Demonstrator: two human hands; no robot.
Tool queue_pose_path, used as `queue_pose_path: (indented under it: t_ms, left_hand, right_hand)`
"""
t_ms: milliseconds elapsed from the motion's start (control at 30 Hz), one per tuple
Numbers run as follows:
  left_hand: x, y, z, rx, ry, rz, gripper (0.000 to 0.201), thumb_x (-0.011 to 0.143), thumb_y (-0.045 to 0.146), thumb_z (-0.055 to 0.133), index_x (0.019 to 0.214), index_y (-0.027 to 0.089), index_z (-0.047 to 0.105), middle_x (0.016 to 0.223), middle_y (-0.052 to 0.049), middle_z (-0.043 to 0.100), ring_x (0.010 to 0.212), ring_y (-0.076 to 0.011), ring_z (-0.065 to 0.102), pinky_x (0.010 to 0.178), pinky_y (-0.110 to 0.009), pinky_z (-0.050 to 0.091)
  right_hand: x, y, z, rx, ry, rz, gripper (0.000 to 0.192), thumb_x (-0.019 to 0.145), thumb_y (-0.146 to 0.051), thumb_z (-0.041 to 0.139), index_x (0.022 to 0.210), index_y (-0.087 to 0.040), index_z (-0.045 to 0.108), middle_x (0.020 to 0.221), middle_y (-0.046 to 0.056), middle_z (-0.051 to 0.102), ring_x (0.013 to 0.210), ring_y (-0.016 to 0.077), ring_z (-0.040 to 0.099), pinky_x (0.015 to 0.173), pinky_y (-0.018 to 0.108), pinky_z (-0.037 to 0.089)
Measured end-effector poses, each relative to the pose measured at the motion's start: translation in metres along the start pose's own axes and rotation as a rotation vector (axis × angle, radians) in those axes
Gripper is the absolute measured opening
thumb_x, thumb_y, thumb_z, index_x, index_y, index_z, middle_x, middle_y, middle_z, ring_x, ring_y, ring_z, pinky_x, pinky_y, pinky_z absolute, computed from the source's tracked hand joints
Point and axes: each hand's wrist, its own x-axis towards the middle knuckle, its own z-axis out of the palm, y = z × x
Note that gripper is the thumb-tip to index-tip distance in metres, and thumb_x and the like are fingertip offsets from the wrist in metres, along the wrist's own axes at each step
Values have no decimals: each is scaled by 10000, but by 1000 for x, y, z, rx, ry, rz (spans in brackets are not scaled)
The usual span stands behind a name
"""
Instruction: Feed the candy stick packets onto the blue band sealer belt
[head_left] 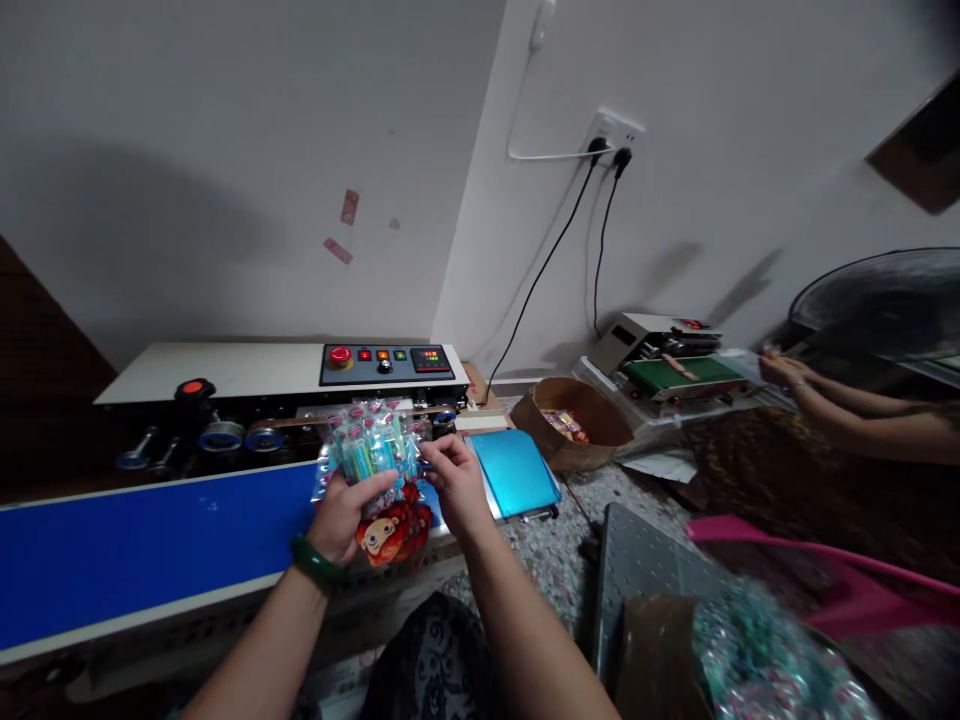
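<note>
My left hand [347,515], with a dark green bangle at its wrist, is closed round a bunch of clear plastic packets [373,455] with blue, green and yellow sticks inside. Below the bunch hangs a red piece printed with a cartoon face [395,532]; how it joins the packets is hidden. At the right edge of the bunch, my right hand [459,485] has its thumb and fingertips pinched on the edge of a packet. Both hands are above the front edge of a band sealer [225,368] with a blue conveyor belt [172,545].
A light blue plate [516,470] is at the belt's right end. Beyond are a round cardboard container [540,440] of packets and a smaller machine with a green belt [679,374]. Another person's hands [784,372] are at the right. Nearer lies a box of packets [772,660].
</note>
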Motion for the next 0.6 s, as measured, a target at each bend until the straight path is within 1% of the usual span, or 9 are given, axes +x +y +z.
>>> queue_pose_path:
  t_ms: [67,133,200,300,367,433,500,600]
  left_hand:
    - [1,-2,2,3,4,15,433,567,168,714,982,124,598,825,-59,693,715,-223,645,704,-346,511]
    - [3,-4,3,9,18,25,421,570,170,712,972,117,600,813,-58,692,715,-224,646,703,-344,514]
    - [4,-4,2,12,46,34,428,565,177,717,970,108,596,782,-57,689,700,-226,647,685,-342,519]
    - [5,-2,-1,9,103,18,411,548,192,728,930,112,596,686,-37,679,602,-219,641,599,-337,527]
    - [5,0,-4,12,117,-2,357,548,203,728,868,118,595,630,-28,667,536,-215,629,543,-338,523]
    - [4,2,-5,25,92,-26,295,564,221,719,808,123,585,599,-31,659,499,-223,620,506,-351,516]
    - [2,4,-6,41,72,-41,270,574,227,713,785,126,579,589,-33,656,485,-224,616,493,-353,512]
    - [2,3,-7,41,92,-10,320,552,204,728,830,121,590,630,-28,664,533,-204,627,536,-318,515]
  right_hand:
    - [-1,6,0,-7,4,39,195,631,-330,671,700,-180,568,633,-42,519,558,70,461,488,177,359]
    - [-1,10,-1,-46,18,55,217,642,-359,655,707,-168,574,591,-47,491,501,59,415,448,173,322]
    - [1,10,-8,-45,100,7,234,649,-386,637,682,-169,557,558,-56,473,470,56,393,436,178,317]
    - [11,4,-31,9,269,-86,236,648,-401,623,707,-191,533,574,-65,502,470,62,429,454,186,360]
    - [20,-1,-53,6,317,-51,250,616,-385,642,735,-195,530,584,-62,530,465,71,461,452,196,381]
    - [29,-2,-74,-47,327,34,279,563,-342,668,757,-194,532,569,-55,546,451,86,487,435,207,390]
    - [39,0,-89,-113,316,100,290,516,-286,679,752,-184,543,539,-45,553,429,100,496,413,216,388]
    - [54,5,-96,-184,270,155,223,472,-219,683,648,-151,563,472,-31,537,380,99,471,373,215,361]
